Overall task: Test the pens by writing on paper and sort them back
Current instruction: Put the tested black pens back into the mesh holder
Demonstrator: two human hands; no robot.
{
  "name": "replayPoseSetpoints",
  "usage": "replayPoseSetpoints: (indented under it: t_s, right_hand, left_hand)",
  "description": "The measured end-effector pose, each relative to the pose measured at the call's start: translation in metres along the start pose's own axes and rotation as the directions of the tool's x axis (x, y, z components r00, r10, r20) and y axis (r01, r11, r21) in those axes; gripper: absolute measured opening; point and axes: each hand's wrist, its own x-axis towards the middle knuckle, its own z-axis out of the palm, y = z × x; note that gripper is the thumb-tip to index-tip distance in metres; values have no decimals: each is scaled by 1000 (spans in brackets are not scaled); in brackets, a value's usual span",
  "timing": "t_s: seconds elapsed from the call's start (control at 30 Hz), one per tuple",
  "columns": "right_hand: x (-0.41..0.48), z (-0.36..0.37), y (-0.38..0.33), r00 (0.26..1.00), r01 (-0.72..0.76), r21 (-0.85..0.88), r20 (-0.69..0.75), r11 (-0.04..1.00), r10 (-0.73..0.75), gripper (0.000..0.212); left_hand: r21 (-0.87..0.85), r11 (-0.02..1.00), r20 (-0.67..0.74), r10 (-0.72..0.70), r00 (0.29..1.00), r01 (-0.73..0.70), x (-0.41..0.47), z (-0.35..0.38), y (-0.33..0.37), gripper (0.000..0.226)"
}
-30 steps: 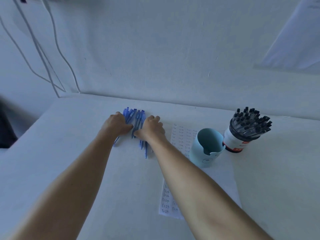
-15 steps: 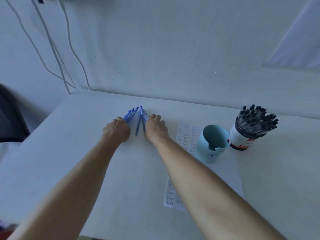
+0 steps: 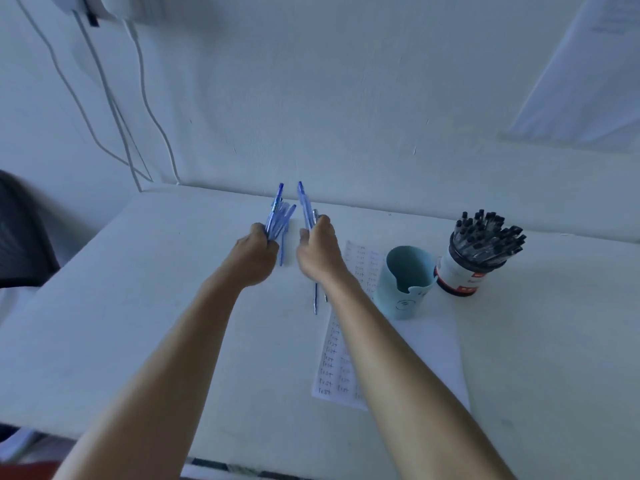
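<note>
Head view: nearest you, the paper (image 3: 332, 375) with rows of test scribbles lies flat on the table (image 3: 138, 323), its right side running under your right forearm. Beyond it, your left hand (image 3: 254, 252) curls tight round a clutch of blue pens (image 3: 277, 216), and your right hand (image 3: 318, 252) grips a second lot of blue pens (image 3: 306, 206). This reads as the sort-back step: next you'd likely merge both lots and drop them upright into the pale-blue cup (image 3: 405, 282), which looks empty beside the tub of black pens (image 3: 485, 244).
</note>
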Motion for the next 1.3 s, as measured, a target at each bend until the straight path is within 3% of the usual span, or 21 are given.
replayPoseSetpoints:
  t_s: [0.13, 0.3, 0.47, 0.57, 0.73, 0.93, 1.07, 1.3]
  right_hand:
    - [-19, -38, 2, 995, 13, 148, -104, 989, 2, 13]
    - [-36, -86, 4, 971, 52, 343, -236, 938, 33, 16]
    - [-37, -128, 10, 914, 239, 472, -405, 849, -32, 19]
    - [-39, -149, 16, 857, 351, 463, -509, 814, -80, 11]
    - [-41, -156, 31, 761, 460, 366, -631, 809, -147, 14]
    - [-40, -130, 58, 779, 371, 323, -619, 871, -101, 41]
    - [-42, -125, 70, 798, 357, 367, -598, 859, -75, 21]
    - [-35, -131, 73, 841, 313, 367, -536, 876, -76, 10]
  left_hand:
    - [-352, 931, 26, 115, 993, -99, -16, 10, 30, 14]
    - [-794, 605, 110, 250, 962, -66, -33, 25, 70, 10]
    - [-942, 328, 37, 307, 951, -69, -47, 35, 114, 10]
    - [-959, 248, -54, 319, 946, -139, -50, 44, 136, 10]
    - [-880, 360, -220, 271, 937, -310, -51, 72, 159, 11]
    - [-764, 560, -311, 113, 944, -319, -52, 103, 161, 9]
    - [-707, 633, -327, 104, 939, -316, -51, 117, 151, 8]
    - [-673, 668, -336, 106, 936, -317, -53, 121, 151, 9]
